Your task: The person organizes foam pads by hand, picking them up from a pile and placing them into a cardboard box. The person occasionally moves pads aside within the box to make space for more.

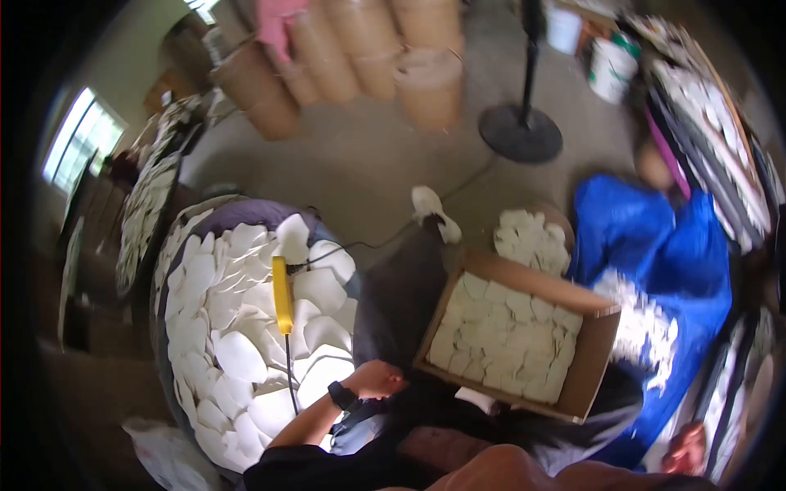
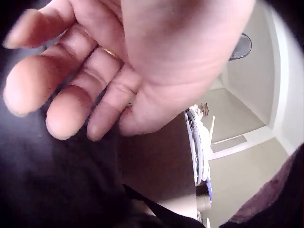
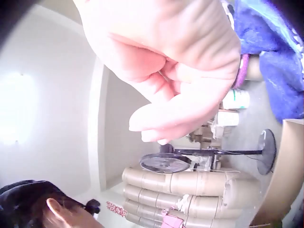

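My left hand [image 1: 378,380], with a dark watch on its wrist, rests near my dark trousers beside the box. In the left wrist view its fingers [image 2: 69,111] are loosely bent and hold nothing. My right hand [image 3: 185,80] is raised near head height, fingers relaxed and bent, with no object visible in it. An open cardboard box [image 1: 598,352] tilts across my lap, lined with flat off-white pieces [image 1: 499,335]. At my left, a big round container is heaped with larger pale pieces [image 1: 239,356]. A yellow bar-shaped thing [image 1: 282,295] with dark cords stands over that heap.
Blue sheeting [image 1: 696,254] with pale scraps lies at the right, near a small round pile of pieces [image 1: 532,239]. A black stand base [image 1: 521,133] is ahead. Brown drums [image 1: 430,86] line the back, and loaded racks [image 1: 147,213] stand at the left.
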Available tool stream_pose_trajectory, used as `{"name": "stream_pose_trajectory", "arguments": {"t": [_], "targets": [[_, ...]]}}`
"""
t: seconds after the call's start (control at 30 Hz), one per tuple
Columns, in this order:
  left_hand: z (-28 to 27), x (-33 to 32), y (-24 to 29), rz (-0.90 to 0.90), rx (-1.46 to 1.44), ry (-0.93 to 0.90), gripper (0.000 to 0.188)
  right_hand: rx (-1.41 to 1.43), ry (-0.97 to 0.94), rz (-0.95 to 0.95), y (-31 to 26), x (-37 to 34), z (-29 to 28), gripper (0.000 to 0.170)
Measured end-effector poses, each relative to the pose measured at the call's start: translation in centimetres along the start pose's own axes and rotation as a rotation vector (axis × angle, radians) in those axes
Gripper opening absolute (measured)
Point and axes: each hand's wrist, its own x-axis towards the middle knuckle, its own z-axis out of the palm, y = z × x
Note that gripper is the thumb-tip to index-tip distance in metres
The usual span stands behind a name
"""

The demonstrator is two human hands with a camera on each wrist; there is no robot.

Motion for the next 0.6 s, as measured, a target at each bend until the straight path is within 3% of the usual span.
{"name": "stream_pose_trajectory", "arguments": {"t": [0.1,0.13,0.2,0.23,0.27,0.33,0.4,0.6], "targets": [[0.2,0.1,0.2,-0.018,-0.051,-0.044,0.025,0.265,0.360,-0.097,-5.5,-4.6,13.0,0.024],[0.4,0.4,-0.2,-0.022,-0.095,-0.018,0.023,-0.024,0.186,-0.646,-4.1,-3.5,14.5,0.026],[0.6,0.2,0.0,-0.057,-0.054,0.016,0.020,-0.028,-0.202,-0.517,-6.1,-1.8,16.2,0.022],[1.0,0.5,-1.1,0.005,0.010,0.037,0.020,-0.260,-0.239,-0.506,-6.1,0.7,19.2,0.019],[1.6,0.6,-2.2,0.062,0.063,0.074,0.019,-0.233,-0.371,-0.366,-5.7,3.3,19.9,0.020],[2.6,1.0,-2.6,0.150,0.110,0.192,0.019,-0.420,-0.315,-0.179,-3.4,8.5,25.2,0.017],[3.7,1.5,-3.5,0.140,0.043,0.240,0.022,-0.615,-0.428,0.089,-0.9,13.0,26.6,0.017],[4.1,2.1,-3.4,0.082,0.014,0.252,0.023,-1.002,-0.529,0.319,10.1,24.0,23.3,0.017]]}}
